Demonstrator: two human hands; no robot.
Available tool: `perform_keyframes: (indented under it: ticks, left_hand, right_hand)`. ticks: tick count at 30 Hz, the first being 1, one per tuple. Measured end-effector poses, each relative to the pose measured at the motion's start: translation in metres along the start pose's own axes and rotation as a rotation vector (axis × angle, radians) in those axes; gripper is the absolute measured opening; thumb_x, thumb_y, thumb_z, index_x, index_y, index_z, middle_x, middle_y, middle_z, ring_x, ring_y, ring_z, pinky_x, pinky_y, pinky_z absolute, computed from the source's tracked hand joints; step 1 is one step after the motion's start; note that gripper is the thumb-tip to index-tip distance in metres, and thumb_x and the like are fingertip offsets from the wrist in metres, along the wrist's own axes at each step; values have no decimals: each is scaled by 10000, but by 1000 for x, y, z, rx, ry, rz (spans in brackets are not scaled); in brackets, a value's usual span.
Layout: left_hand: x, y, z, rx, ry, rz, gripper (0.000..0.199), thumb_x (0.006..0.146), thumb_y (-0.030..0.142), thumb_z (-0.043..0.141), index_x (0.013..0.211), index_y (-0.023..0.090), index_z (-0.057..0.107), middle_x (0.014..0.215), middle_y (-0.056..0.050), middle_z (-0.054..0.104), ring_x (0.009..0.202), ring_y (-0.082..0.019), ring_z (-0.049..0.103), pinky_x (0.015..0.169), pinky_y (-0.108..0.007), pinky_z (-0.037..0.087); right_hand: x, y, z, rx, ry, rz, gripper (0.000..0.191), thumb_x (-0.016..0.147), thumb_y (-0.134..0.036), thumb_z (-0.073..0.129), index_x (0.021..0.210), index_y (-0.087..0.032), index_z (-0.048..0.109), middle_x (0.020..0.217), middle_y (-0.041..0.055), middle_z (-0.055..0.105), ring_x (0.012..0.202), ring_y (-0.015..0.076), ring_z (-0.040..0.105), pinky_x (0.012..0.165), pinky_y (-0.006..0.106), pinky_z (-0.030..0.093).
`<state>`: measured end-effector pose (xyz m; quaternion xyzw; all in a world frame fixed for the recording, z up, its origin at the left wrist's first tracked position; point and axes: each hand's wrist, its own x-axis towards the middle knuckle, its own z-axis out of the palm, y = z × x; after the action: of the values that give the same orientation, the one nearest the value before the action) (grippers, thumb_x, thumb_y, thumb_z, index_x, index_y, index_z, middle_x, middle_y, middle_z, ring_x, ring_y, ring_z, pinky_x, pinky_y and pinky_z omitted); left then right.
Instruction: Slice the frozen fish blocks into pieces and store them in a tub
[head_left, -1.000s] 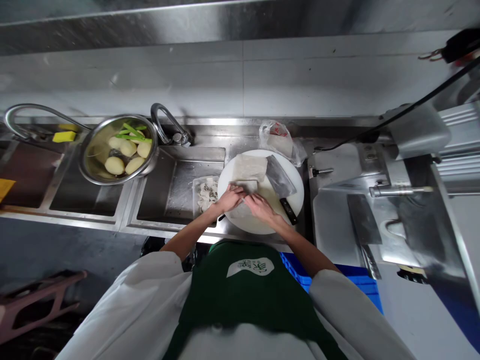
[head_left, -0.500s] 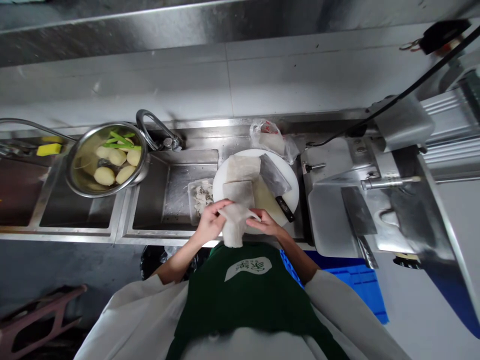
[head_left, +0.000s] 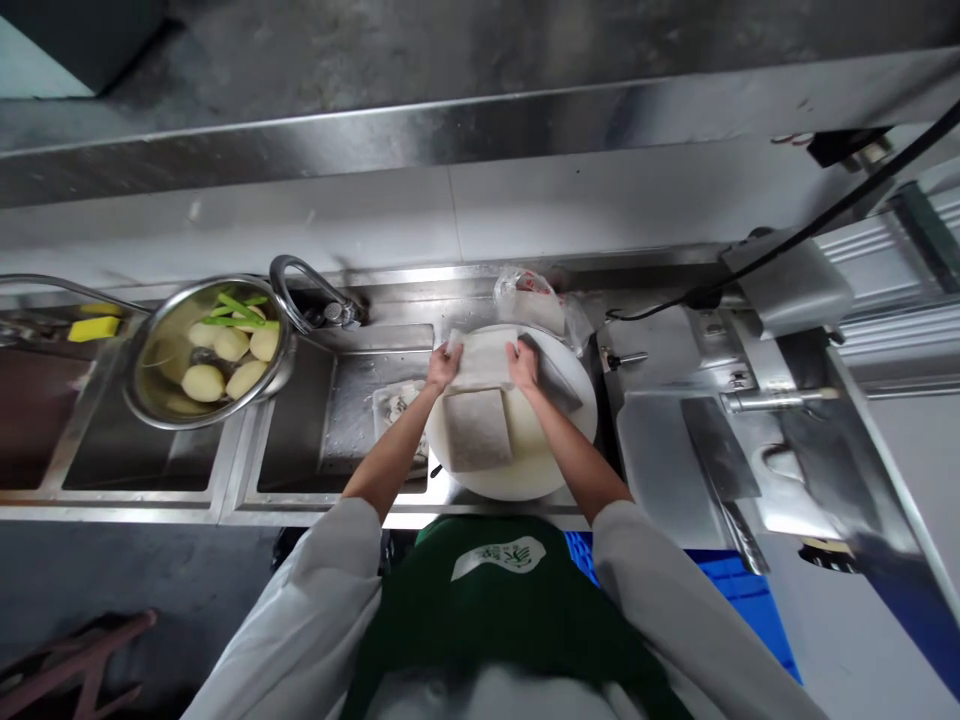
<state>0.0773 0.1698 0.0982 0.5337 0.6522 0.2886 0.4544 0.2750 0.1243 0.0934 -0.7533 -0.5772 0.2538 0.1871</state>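
Note:
My left hand [head_left: 444,366] and my right hand [head_left: 523,365] grip opposite ends of a thin, pale sheet [head_left: 482,358], over the far part of a round white cutting board [head_left: 529,480]. The sheet looks soft, like dough or a wrapper; I cannot tell which. Nearer to me on the board lies a square stack of similar greyish-white sheets [head_left: 478,430]. A cleaver [head_left: 559,375] rests at the board's right, its handle hidden behind my right forearm. Left of the board, a clear tray [head_left: 382,410] of whitish scraps is partly covered by my left forearm.
A steel bowl [head_left: 139,390] of peeled potatoes and green stalks straddles the sinks by a curved tap [head_left: 289,270]. Behind the board sits a plastic bag [head_left: 532,300] with pale contents. On the right, a second cleaver [head_left: 720,450] lies on a steel machine [head_left: 660,450]. A shelf [head_left: 480,130] juts out overhead.
Both hands have moved away from my body to the far side of the board. The drooping sheet held near my apron is gone from there; a sheet is now stretched between my hands.

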Motion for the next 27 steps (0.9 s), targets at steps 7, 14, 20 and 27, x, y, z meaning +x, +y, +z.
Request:
perform_keyframes:
  ticks: [7, 14, 20, 27]
  left_hand:
    - [-47, -51, -30, 492, -64, 320, 245, 1003, 347, 555, 974, 179, 731, 969, -100, 711, 933, -225, 652, 912, -346, 512]
    - [-99, -58, -31, 763, -216, 432, 257, 1020, 351, 586, 1128, 184, 749, 1147, -138, 668, 1120, -297, 579, 1017, -413, 465]
    - [-98, -51, -29, 871, -209, 451, 316, 1053, 366, 516, 1127, 203, 776, 1141, -155, 681, 1135, -325, 564, 1032, -462, 413]
    - [-101, -52, -27, 866, -186, 471, 325, 1064, 329, 486, 1131, 211, 782, 1178, -133, 683, 1170, -311, 545, 1049, -450, 404]
  right_hand:
    - [-44, 0, 11, -152, -21, -56, 370, 1084, -293, 409, 1368, -200, 625, 1253, 129, 695, 1113, 249, 643, 935, 331, 486]
    - [-96, -16, 22, -302, -267, -399, 258, 1042, -289, 544, 1236, -225, 701, 1345, 110, 615, 1263, 294, 484, 1033, 397, 458]
    - [-88, -24, 19, -367, -285, -430, 268, 1052, -257, 525, 1267, -196, 674, 1323, 148, 607, 1262, 317, 453, 1039, 437, 402]
    - [-90, -26, 24, -392, -269, -475, 368, 1013, -97, 442, 1273, -211, 676, 1332, 131, 636, 1235, 300, 487, 1019, 437, 388]
